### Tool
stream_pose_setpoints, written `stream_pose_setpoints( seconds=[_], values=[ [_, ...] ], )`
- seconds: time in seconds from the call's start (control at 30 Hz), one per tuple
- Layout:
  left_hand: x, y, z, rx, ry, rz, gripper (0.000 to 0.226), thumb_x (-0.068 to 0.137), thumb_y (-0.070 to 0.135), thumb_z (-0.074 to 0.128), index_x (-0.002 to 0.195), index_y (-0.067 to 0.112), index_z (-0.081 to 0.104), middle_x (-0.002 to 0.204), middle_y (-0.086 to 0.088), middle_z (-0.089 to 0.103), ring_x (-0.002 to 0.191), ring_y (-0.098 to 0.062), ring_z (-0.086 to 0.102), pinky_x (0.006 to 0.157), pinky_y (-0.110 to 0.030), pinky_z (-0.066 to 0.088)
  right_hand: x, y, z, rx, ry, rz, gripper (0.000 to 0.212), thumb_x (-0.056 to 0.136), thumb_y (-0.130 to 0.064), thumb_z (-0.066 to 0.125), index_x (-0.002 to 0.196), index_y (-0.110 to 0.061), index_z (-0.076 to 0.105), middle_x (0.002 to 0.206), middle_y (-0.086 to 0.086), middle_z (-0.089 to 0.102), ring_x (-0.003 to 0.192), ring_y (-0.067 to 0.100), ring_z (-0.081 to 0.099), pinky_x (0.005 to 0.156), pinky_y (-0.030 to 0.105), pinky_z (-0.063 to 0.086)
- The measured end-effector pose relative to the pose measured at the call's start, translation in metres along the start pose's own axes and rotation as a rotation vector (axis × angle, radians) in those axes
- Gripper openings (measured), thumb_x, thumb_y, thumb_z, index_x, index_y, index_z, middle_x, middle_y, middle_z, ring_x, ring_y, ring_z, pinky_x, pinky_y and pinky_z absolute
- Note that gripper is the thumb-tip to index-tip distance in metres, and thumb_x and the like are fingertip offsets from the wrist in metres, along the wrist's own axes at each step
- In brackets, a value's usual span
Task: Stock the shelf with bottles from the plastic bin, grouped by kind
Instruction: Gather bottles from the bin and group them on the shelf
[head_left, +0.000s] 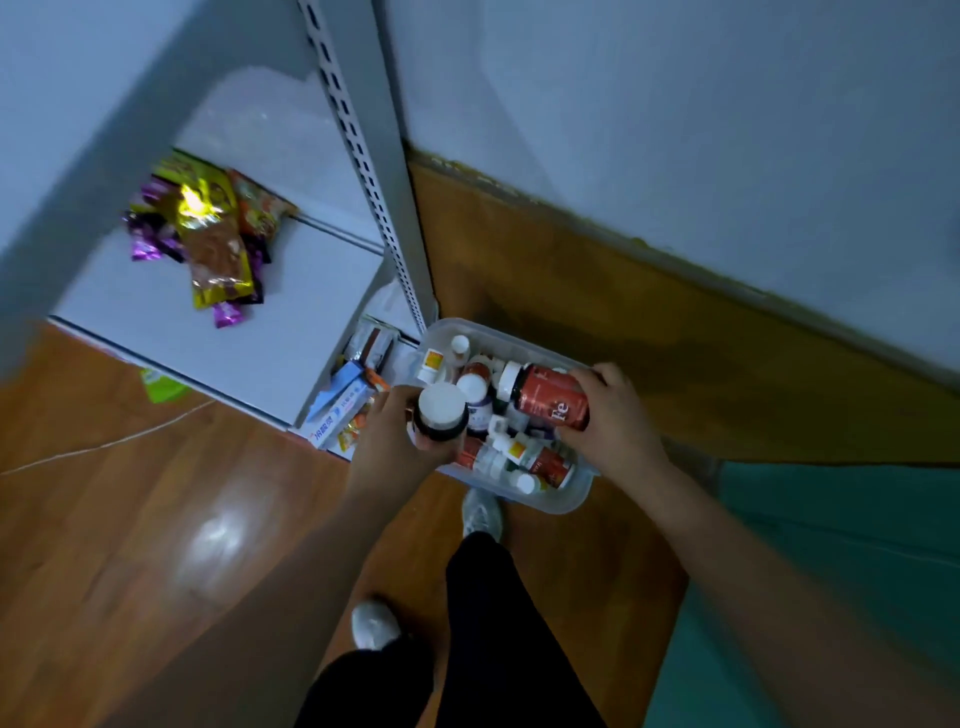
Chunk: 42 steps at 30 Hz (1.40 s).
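Left hand (402, 441): fingers curled round a dark bottle (441, 413), upright, white cap toward the camera, at the bin's near-left edge. Right hand (610, 415): gripping a red bottle (550, 397) marked "Fe", long axis level, white cap pointing left, above the bin (571, 499). Bin: clear plastic, on the floor, holding mixed bottles, beside the shelf (218, 332). Shelf: snack packets (208, 234), boxes (337, 405).

We see a translucent, frosted plastic bin (571, 499) holding glossy plastic bottles, one a red-labelled dark bottle (550, 397) with a smooth white cap. The brown wooden floor (156, 519) looks polished and reflects light. The grey shelf (208, 332) is matt painted metal with a perforated upright (358, 150); shiny foil snack packets (208, 234) lie on it
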<state>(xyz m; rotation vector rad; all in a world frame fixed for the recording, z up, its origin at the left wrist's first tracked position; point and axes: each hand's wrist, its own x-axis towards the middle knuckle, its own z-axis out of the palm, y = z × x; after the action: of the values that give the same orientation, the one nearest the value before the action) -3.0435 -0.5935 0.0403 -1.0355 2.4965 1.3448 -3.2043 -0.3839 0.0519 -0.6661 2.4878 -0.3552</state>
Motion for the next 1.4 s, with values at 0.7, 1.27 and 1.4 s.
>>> stream_pose_setpoints(
  seconds=[0.7, 1.27, 1.4],
  values=[
    [-0.303, -0.105, -0.311, -0.974, 0.569, -0.086, 0.027, 0.092, 0.014, 0.066, 0.119, 0.017, 0.06, 0.113, -0.006, 0.067, 0.101, -0.023, 0.066, 0.087, -0.036, 0.054, -0.207, -0.389, 0.018, 0.423, -0.17, -0.567, 0.063, 0.077, -0.039, 0.081, 0.126, -0.03, 0.041, 0.11, -0.011, 0.062, 0.096, -0.001, 0.062, 0.073, 0.015, 0.052],
    [-0.255, -0.103, -0.499, -1.531, 0.86, -0.08, 0.02, 0.101, 0.032, 0.046, 0.1, 0.015, 0.055, 0.087, -0.013, 0.067, 0.074, -0.026, 0.067, 0.069, -0.039, 0.055, -0.12, -0.633, -0.029, 0.728, -0.173, -0.726, 0.051, 0.076, -0.036, 0.082, 0.12, -0.034, 0.055, 0.106, -0.005, 0.068, 0.094, 0.012, 0.067, 0.078, 0.027, 0.053],
    [-0.199, -0.109, -0.55, -1.422, 0.817, -0.128, 0.025, 0.099, 0.035, 0.049, 0.108, 0.013, 0.057, 0.085, -0.012, 0.068, 0.068, -0.022, 0.068, 0.061, -0.034, 0.054, -0.064, -0.689, -0.048, 0.827, -0.153, -0.712, 0.044, 0.08, -0.029, 0.081, 0.115, -0.03, 0.055, 0.101, -0.005, 0.067, 0.091, 0.016, 0.066, 0.076, 0.03, 0.053]
  ],
)
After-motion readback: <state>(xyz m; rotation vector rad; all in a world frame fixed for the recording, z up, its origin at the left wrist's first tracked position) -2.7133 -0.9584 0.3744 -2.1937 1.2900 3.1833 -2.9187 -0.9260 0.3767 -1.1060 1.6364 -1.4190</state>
